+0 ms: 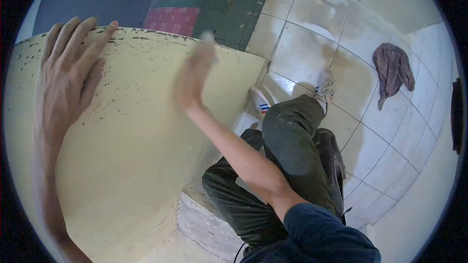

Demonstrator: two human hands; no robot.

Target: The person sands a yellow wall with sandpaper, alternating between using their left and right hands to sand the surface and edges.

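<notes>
My left hand (pixel 68 75) lies against the yellow painted wall (pixel 131 141), fingers spread and their tips at its chipped upper edge. Nothing shows in that hand. Over the same wall, near the edge, my right hand (pixel 195 70) is smeared by motion. Its fingers look closed, and a small pale thing (pixel 208 36) sticks out at their far end; its kind is too blurred to tell. Dark flecks and worn paint mark the wall around my left hand and along the edge.
Beyond the edge lie a dark green floor (pixel 229 12) and a pink checkered patch (pixel 171 21). White floor tiles (pixel 312 44), stained brown, run to the right, with a crumpled brown cloth (pixel 392 70) on them. My bent legs (pixel 297 141) and a shoe (pixel 325 85) are below.
</notes>
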